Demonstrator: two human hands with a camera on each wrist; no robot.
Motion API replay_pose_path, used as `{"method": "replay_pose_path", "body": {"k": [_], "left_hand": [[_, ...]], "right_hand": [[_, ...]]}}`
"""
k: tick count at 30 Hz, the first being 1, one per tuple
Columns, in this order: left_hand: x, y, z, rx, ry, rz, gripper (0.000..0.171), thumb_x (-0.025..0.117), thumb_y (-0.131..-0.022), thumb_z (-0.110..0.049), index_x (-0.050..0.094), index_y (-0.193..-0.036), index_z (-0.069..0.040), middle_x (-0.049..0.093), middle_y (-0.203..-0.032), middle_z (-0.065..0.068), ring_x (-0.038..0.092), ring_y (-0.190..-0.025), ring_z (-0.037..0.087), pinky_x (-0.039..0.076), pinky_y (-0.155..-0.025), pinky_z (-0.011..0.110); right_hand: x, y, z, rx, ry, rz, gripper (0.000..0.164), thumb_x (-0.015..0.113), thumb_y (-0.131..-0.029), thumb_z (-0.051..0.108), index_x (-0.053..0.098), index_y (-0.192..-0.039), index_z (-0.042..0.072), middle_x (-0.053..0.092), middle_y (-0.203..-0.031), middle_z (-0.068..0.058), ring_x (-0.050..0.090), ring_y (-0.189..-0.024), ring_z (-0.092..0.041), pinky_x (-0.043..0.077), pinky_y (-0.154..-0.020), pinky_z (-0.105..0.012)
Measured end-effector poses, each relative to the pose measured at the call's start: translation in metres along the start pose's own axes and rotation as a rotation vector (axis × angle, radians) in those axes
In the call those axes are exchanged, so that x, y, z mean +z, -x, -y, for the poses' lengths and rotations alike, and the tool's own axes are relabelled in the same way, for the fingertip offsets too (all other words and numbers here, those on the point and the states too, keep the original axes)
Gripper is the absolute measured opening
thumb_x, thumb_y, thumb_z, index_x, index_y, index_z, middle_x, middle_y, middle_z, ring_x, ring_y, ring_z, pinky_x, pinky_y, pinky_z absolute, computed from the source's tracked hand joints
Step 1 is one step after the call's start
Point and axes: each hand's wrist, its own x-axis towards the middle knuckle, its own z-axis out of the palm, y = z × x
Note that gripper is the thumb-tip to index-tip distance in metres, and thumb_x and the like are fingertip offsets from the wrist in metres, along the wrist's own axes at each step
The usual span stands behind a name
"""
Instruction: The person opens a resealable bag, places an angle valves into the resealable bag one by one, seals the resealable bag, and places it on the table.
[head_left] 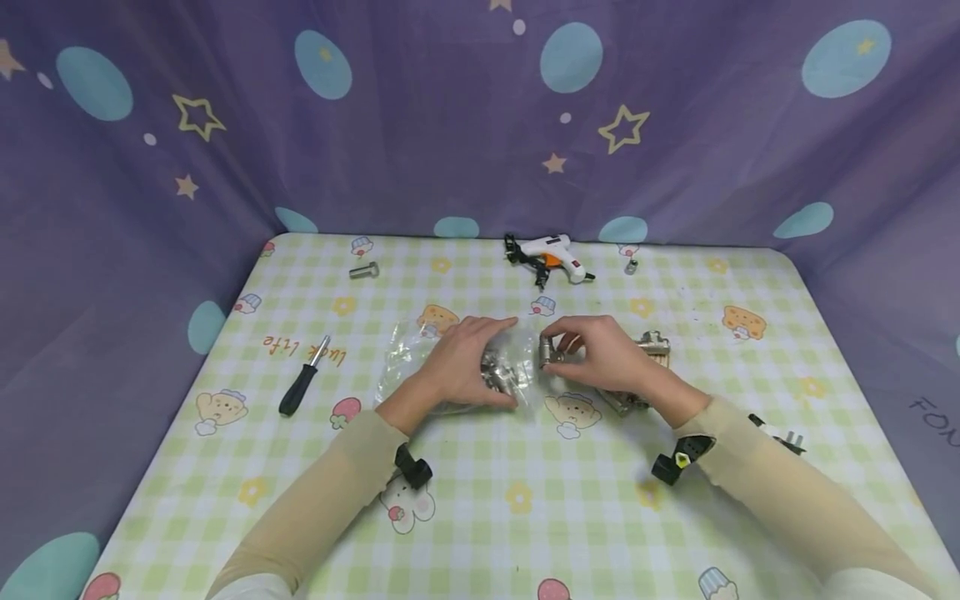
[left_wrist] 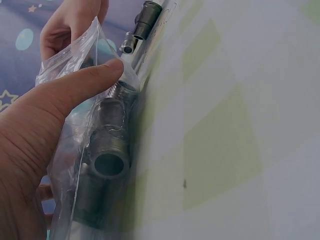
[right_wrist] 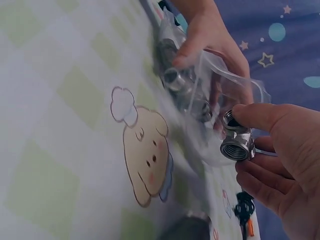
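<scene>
My left hand (head_left: pixel 459 364) holds a clear plastic bag (head_left: pixel 402 360) by its edge, the thumb on the near side and the fingers on the far side. Several shiny metal pipe fittings (left_wrist: pixel 109 162) lie inside the bag. Just right of the bag's mouth, my right hand (head_left: pixel 606 354) pinches a threaded metal tee fitting (right_wrist: pixel 237 143) between thumb and fingers. In the right wrist view two of its threaded openings show. More metal fittings (head_left: pixel 654 342) lie on the table beyond and below the right hand, partly hidden by it.
A black-handled screwdriver (head_left: pixel 302 386) lies at the left, a bolt (head_left: pixel 364 271) at the back left. At the back are a white glue gun (head_left: pixel 553 253) and a small metal piece (head_left: pixel 631 267). A plug (head_left: pixel 787 442) shows partly behind the right forearm.
</scene>
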Motion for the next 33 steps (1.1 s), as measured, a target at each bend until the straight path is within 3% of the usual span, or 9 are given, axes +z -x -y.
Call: {"method": "replay_pose_path", "body": {"k": [7,17,25,33], "left_hand": [[0.001,0.001,0.001,0.010,-0.001,-0.007,0.128,0.095,-0.059,-0.070,0.041,-0.165,-0.021,0.060,-0.154,0.004,0.055,-0.139,0.028,0.044,-0.121,0.055],[0.002,0.001,0.001,0.008,0.009,-0.017,0.128,0.095,-0.058,-0.069,0.042,-0.164,-0.021,0.060,-0.154,0.003,0.056,-0.138,0.028,0.043,-0.121,0.056],[0.002,0.001,0.001,0.010,0.006,-0.013,0.128,0.095,-0.059,-0.069,0.042,-0.164,-0.020,0.060,-0.154,0.004,0.056,-0.138,0.028,0.044,-0.121,0.055],[0.002,0.001,0.001,0.018,0.018,-0.026,0.126,0.096,-0.060,-0.068,0.043,-0.164,-0.020,0.060,-0.154,0.004,0.057,-0.136,0.028,0.046,-0.119,0.055]], "right_hand": [[0.017,-0.008,0.008,0.009,-0.029,0.011,0.034,0.090,-0.087,0.025,0.075,-0.116,0.016,0.079,-0.100,-0.002,0.075,-0.085,-0.016,0.066,-0.078,-0.038],[0.039,-0.018,0.011,0.024,-0.034,-0.079,0.024,0.089,-0.087,0.024,0.068,-0.094,0.017,0.077,-0.089,-0.001,0.077,-0.084,-0.017,0.066,-0.080,-0.035],[0.052,-0.023,0.011,0.037,-0.099,-0.136,0.013,0.086,-0.091,0.019,0.079,-0.099,0.012,0.080,-0.098,-0.004,0.080,-0.091,-0.020,0.067,-0.083,-0.029],[0.056,-0.020,0.009,-0.037,-0.117,-0.069,0.015,0.077,-0.096,0.009,0.083,-0.109,0.013,0.082,-0.107,-0.003,0.078,-0.096,-0.017,0.065,-0.086,-0.027]]}}
